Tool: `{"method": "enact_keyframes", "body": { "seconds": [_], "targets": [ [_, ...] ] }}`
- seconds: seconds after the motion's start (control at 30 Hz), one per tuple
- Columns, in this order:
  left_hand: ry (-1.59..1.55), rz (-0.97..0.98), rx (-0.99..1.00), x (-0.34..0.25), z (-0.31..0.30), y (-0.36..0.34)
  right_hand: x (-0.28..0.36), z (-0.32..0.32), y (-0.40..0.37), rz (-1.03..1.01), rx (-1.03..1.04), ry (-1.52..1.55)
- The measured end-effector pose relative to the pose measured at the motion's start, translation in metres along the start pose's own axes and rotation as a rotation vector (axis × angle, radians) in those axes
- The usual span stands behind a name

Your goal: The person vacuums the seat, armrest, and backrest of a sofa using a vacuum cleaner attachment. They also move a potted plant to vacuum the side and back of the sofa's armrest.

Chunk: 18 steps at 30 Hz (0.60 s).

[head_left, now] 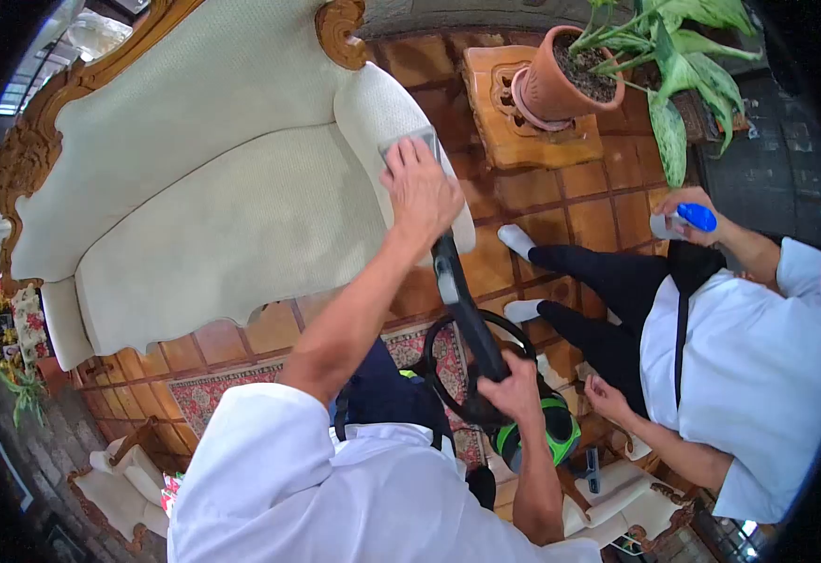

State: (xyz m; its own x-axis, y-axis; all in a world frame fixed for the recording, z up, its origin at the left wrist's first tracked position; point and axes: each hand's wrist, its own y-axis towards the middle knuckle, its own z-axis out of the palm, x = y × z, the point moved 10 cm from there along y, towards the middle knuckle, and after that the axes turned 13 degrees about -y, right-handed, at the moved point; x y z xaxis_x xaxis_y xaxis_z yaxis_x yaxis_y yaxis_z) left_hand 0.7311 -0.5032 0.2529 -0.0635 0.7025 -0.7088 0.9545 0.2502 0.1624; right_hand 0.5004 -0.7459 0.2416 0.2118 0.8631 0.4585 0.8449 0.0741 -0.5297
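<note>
My left hand (420,188) is wrapped over the grey, see-through nozzle (432,141) of a vacuum cleaner, pressed against the sofa arm (373,98). From that nozzle a black vacuum wand (467,305) runs down toward my body. My right hand (514,389) closes around the wand's lower end. A black hose (432,355) loops beside it, close to the green and black vacuum cleaner (561,427) on the floor. The sofa (213,225) has cream fabric and a carved wooden frame. My left fingers partly cover the nozzle.
At right, a person in a white shirt (739,375) holds a spray bottle (664,225) with a blue head. A potted plant (570,80) stands on a wooden side table (551,150). A patterned rug (242,377) covers part of the tiled floor. Cream chairs (631,502) are behind.
</note>
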Motion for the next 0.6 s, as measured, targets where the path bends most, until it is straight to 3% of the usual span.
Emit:
{"method": "enact_keyframes", "body": {
  "seconds": [0.23, 0.43, 0.53, 0.6],
  "targets": [
    [0.177, -0.045, -0.057, 0.076, 0.022, 0.132, 0.052, -0.006, 0.15, -0.014, 0.103, 0.066],
    [0.178, -0.077, -0.019, 0.104, 0.036, 0.189, 0.077, -0.001, 0.209, -0.049, 0.108, 0.082],
    [0.158, -0.187, 0.1, 0.125, 0.055, 0.197, 0.077, 0.005, 0.22, -0.032, 0.192, 0.145],
    [0.391, 0.044, -0.05, 0.106, 0.055, 0.195, 0.077, 0.008, 0.221, -0.016, 0.224, 0.173]
  ]
}}
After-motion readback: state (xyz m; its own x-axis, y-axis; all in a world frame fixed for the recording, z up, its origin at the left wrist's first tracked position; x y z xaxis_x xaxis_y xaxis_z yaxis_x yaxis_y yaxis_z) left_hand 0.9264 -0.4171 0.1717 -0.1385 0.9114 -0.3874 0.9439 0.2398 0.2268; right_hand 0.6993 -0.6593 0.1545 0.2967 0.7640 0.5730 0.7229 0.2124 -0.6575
